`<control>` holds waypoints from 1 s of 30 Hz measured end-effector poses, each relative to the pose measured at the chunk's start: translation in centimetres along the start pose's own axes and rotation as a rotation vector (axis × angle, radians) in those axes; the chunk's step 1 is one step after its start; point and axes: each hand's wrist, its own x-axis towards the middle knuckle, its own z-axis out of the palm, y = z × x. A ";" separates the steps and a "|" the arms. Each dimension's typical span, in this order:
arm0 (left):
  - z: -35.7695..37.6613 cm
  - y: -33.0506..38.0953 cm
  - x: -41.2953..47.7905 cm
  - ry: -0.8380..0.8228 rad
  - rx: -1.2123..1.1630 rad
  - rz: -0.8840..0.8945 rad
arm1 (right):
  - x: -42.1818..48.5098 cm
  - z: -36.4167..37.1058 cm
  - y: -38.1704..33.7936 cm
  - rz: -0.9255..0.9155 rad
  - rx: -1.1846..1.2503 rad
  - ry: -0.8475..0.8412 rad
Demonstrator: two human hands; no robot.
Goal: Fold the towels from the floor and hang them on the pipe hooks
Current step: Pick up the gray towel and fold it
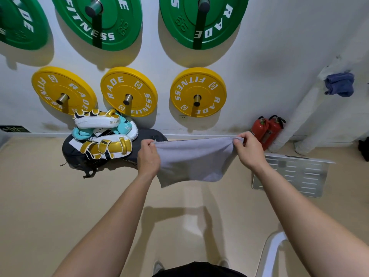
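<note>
A light grey towel hangs in the air in front of me, stretched flat between both hands above the beige floor. My left hand pinches its upper left corner and my right hand pinches its upper right corner. The lower edge hangs loose and uneven. On the white pipe at the right wall a blue towel hangs bunched up; its hook is hidden by the cloth.
Yellow weight plates and green ones hang on pegs on the white wall. A dark bag with boxing pads lies at the wall on the left. Two red fire extinguishers and a slotted metal plate lie at right.
</note>
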 end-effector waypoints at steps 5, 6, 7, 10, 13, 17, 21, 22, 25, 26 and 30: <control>1.3 0.3 -3.1 0.039 -0.120 -0.125 | -2.4 2.4 -0.5 0.122 0.125 0.153; 1.7 0.2 -4.1 0.031 -0.155 -0.142 | -3.4 3.1 -0.4 0.147 0.169 0.143; 2.1 0.0 -5.1 0.015 -0.196 -0.158 | -4.4 3.9 -0.3 0.175 0.217 0.115; 3.5 -0.2 -8.2 -0.065 -0.287 -0.180 | -7.7 6.2 -0.1 0.217 0.379 -0.014; 4.3 0.5 -11.4 -0.168 -0.333 -0.145 | -10.1 7.7 -0.4 0.157 0.431 -0.131; 4.2 0.8 -14.2 -0.181 -0.382 -0.100 | -11.8 8.3 -0.6 0.107 0.430 -0.156; 3.9 0.6 -14.9 -0.152 -0.387 -0.116 | -12.5 8.0 -0.5 0.084 0.364 -0.163; 3.9 0.6 -15.1 -0.143 -0.386 -0.117 | -12.6 7.9 -0.5 0.076 0.340 -0.156; 3.9 1.0 -15.5 -0.124 -0.396 -0.121 | -12.8 7.8 -0.6 0.057 0.313 -0.151; 3.9 1.1 -15.6 -0.113 -0.403 -0.124 | -12.8 7.8 -0.7 0.040 0.312 -0.160; 3.6 1.4 -15.5 -0.089 -0.458 -0.169 | -13.0 7.6 -1.0 -0.034 0.319 -0.229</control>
